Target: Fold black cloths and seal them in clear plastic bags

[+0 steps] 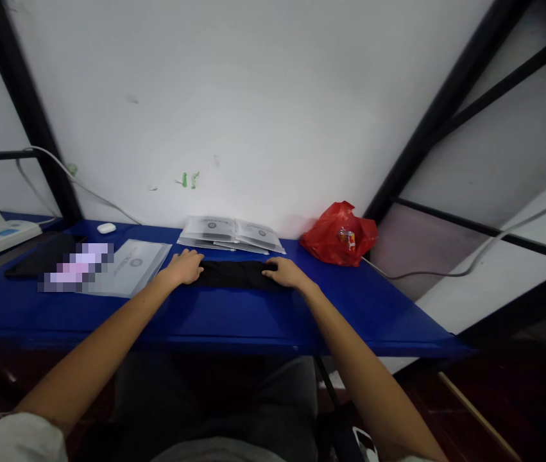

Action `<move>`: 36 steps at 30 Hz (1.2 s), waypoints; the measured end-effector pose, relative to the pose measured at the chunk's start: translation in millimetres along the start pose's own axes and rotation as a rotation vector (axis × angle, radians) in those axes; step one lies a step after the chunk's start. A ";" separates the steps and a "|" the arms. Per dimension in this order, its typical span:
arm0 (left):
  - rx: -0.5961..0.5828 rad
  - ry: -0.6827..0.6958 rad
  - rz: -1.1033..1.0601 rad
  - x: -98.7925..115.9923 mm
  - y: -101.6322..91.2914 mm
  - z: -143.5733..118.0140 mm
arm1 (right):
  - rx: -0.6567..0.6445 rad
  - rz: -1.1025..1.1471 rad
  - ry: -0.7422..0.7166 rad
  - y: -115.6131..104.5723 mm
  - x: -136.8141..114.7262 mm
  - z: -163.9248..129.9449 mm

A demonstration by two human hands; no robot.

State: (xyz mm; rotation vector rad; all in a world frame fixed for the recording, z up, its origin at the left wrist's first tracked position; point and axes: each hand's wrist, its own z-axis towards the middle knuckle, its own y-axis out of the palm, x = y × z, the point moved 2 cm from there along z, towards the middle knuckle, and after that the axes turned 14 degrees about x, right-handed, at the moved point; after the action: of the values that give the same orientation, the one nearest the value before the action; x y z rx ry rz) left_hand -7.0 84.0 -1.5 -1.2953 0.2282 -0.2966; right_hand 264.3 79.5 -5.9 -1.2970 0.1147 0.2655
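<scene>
In the head view a black folded cloth (pixel 237 274) lies on the blue table (pixel 234 314), near the middle and a little toward the far edge. The left hand (pixel 185 267) rests palm down on the cloth's left end, fingers curled over it; the right hand (pixel 285 272) presses on its right end the same way. The two hands are apart, with the dark cloth stretched between them. Just beyond the cloth lies a stack of clear packets (pixel 231 234) against the white wall. To the right sits a crumpled red plastic bag (pixel 337 234). To the left lies another clear packet (pixel 131 266), and farther back a small white case (pixel 106 228)
</scene>
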 end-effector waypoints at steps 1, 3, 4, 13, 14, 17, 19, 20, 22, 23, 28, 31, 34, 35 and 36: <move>-0.016 0.001 -0.011 -3.2 -0.8 3.4 | -0.015 -0.002 0.000 -1.6 0.3 3.1; -0.029 0.000 -0.026 -8.8 -3.1 9.3 | -0.045 -0.006 0.001 -4.5 0.1 7.6; -0.035 0.000 -0.036 -11.0 -3.9 11.7 | -0.060 -0.007 0.000 -5.6 -0.5 9.0; 0.104 -0.035 -0.061 -8.4 -14.3 21.4 | 0.119 0.023 -0.055 -15.5 -7.0 16.4; 0.195 -0.028 -0.060 -7.2 -20.4 18.6 | 0.204 0.044 -0.066 -19.9 -7.7 14.7; 0.484 0.045 -0.101 -6.7 -42.0 -1.4 | 0.425 0.155 -0.151 -35.5 -10.2 -3.1; 0.530 0.108 -0.172 -9.2 -52.5 -22.5 | 0.430 0.210 -0.219 -44.4 -11.8 -24.8; 0.496 0.142 -0.214 -10.7 -55.2 -33.8 | 0.394 0.216 -0.233 -47.8 -12.5 -37.2; 0.367 0.192 -0.327 -13.4 -55.6 -55.2 | 0.265 0.239 -0.248 -51.9 -14.7 -61.2; 0.313 0.186 -0.367 -14.7 -53.6 -64.1 | 0.224 0.270 -0.260 -53.1 -16.8 -71.3; 0.212 0.092 -0.403 -12.8 -27.7 -83.6 | 0.335 0.355 -0.220 -44.1 -35.2 -88.4; 0.136 0.140 -0.342 -5.3 -10.9 -83.0 | 0.330 0.292 -0.231 -26.3 -51.5 -83.2; 0.115 0.171 -0.279 -0.3 -3.4 -80.5 | 0.278 0.211 -0.229 -10.8 -62.6 -78.0; 0.115 0.170 -0.264 0.2 -2.6 -79.6 | 0.269 0.195 -0.218 -7.8 -64.1 -76.4; 0.113 0.167 -0.253 0.3 -2.1 -78.6 | 0.263 0.187 -0.205 -6.0 -64.5 -74.6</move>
State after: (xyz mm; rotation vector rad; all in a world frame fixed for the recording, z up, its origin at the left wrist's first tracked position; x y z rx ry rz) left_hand -32.8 12.0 -19.8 -1.1890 0.1866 -0.6263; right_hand 208.4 -2.0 -5.4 -0.9926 0.0927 0.5242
